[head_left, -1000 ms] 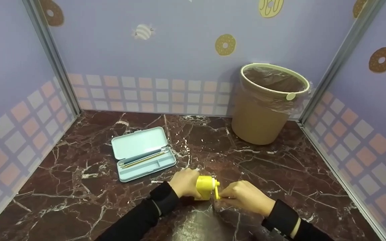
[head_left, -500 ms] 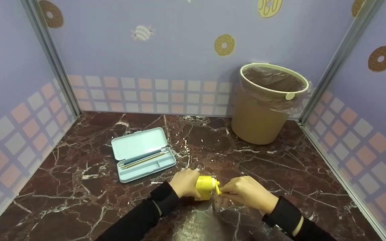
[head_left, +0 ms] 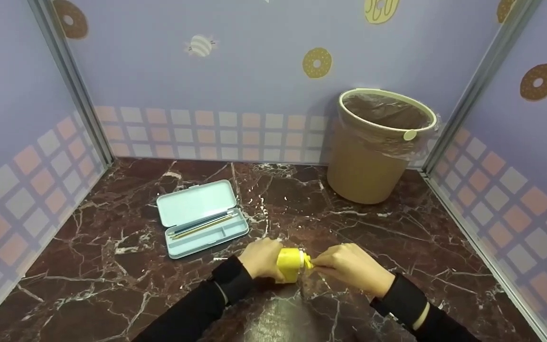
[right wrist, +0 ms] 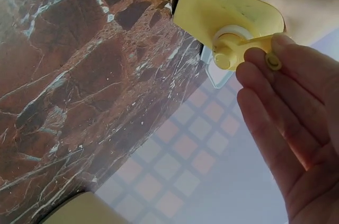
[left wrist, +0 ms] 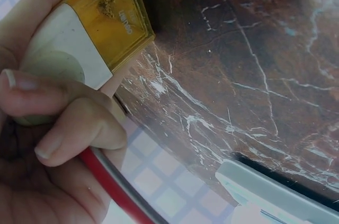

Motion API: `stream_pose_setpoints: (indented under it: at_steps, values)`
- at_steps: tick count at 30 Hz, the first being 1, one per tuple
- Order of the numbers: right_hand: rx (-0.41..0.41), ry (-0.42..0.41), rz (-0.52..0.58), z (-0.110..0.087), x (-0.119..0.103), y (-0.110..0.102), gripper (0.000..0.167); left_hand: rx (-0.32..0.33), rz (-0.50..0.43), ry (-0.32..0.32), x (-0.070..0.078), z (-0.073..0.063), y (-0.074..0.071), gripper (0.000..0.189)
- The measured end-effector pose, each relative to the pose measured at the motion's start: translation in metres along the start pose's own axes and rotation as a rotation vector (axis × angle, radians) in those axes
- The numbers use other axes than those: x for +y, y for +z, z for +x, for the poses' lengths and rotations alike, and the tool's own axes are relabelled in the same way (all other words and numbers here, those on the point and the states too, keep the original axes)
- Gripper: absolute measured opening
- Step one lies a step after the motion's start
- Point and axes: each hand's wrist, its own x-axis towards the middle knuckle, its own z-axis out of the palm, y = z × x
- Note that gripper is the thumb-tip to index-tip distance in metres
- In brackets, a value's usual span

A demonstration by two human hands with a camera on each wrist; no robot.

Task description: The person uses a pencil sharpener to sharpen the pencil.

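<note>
My left hand (head_left: 262, 259) grips a yellow hand-crank pencil sharpener (head_left: 288, 265) just above the marble table. Its see-through amber shavings drawer (left wrist: 119, 15) shows dark bits inside. A red pencil with a dark stripe (left wrist: 124, 195) sticks out on the left hand's side, passing by the curled fingers; its front end is hidden. From the other side, my right hand (head_left: 353, 268) pinches the tip of the yellow crank handle (right wrist: 254, 46) between thumb and fingers. In the right wrist view the other right fingers lie loosely extended.
A light blue pencil case (head_left: 197, 244) lies open to the left, with several pencils (head_left: 202, 226) in it. A tan bin (head_left: 366, 166) with a plastic liner stands at the back right. Patterned walls enclose the marble table (head_left: 112, 285) on three sides.
The crank handle has swung upward from pointing down, and my right hand has risen slightly with it. My left hand and the sharpener stay nearly still.
</note>
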Motion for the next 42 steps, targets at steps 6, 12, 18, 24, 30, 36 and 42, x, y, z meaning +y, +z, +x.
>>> stream_pose_setpoints:
  at_steps: [6,12,18,24,30,36,42]
  values:
    - [-0.002,0.016,0.004,0.002,0.003,-0.002,0.014,-0.006,-0.002,0.01,-0.002,0.002,0.001,0.044]
    - [0.001,0.02,0.005,0.003,0.006,-0.003,0.015,-0.009,0.028,0.015,-0.001,0.001,0.002,0.045]
    - [0.052,0.096,-0.057,0.012,0.015,-0.003,0.012,-0.003,0.085,0.048,0.003,0.002,0.005,0.048]
    - [0.04,0.123,-0.048,0.02,0.023,0.002,0.011,-0.029,0.051,0.019,0.001,0.002,0.005,0.047]
    - [0.034,0.128,-0.05,0.025,0.029,0.008,0.008,-0.033,0.034,0.021,-0.001,0.003,0.003,0.044]
    - [0.02,0.143,-0.064,0.027,0.039,0.021,0.007,-0.042,0.025,0.021,0.0,0.003,0.003,0.047]
    - [0.019,0.135,-0.032,0.027,0.046,0.032,0.009,-0.054,0.033,0.013,-0.001,0.004,0.004,0.048]
